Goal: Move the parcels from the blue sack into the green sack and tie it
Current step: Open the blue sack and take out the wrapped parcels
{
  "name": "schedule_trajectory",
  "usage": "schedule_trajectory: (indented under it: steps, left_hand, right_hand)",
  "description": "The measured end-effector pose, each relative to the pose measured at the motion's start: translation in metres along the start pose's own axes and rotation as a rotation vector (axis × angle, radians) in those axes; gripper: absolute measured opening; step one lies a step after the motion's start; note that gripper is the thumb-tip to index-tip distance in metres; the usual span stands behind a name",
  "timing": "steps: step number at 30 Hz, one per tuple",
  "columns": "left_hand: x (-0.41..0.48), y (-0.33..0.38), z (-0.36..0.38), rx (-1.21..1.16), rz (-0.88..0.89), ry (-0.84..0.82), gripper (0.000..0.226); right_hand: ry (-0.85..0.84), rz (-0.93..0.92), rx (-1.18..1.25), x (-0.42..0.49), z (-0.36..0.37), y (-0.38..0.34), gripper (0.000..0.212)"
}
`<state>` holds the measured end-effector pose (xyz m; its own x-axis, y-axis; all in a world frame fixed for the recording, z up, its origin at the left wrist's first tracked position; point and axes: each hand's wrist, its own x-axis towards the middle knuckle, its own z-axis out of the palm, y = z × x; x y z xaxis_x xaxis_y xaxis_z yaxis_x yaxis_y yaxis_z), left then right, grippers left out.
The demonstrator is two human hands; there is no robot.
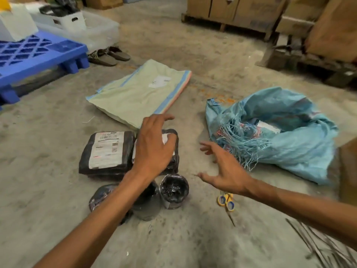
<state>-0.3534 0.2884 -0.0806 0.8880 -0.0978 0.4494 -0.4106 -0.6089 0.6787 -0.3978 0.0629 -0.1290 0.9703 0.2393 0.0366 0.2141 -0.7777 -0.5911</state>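
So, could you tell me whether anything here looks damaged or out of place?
Yes: the mouth of the blue sack is frayed into loose strands that trail onto the floor. Scissors lie loose on the floor beside the black parcels. The green sack lies flat and looks intact.

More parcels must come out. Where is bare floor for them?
Free: concrete floor left of the flat black labelled parcel, and the strip between the flat green sack and crumpled blue woven sack. Crowded: around the round black parcels and yellow-handled scissors.
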Motion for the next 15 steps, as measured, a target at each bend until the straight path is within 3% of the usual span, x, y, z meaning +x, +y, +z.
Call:
schedule_trajectory:
  steps: [4, 7, 11, 15]
  left_hand:
    - [0.054, 0.069, 0.077, -0.085, 0.123, -0.246, 0.035]
    - [0.077, 0.114, 0.145, -0.187, 0.116, -0.421, 0.032]
    - [0.094, 0.155, 0.239, -0.184, 0.13, -0.617, 0.02]
    - [0.115, 0.167, 0.333, -0.032, 0.079, -0.702, 0.021]
  right_hand:
    - [0.232, 0.023, -0.15, 0.017, -0.101, 0.04, 0.055]
    - [0.356, 0.162, -0.232, 0.021, -0.159, 0.094, 0.042]
    - [0.298, 0.418, -0.369, 0.029, -0.203, 0.179, 0.023]
    - [0.167, 0.499, -0.447, 0.048, -0.214, 0.249, 0.021]
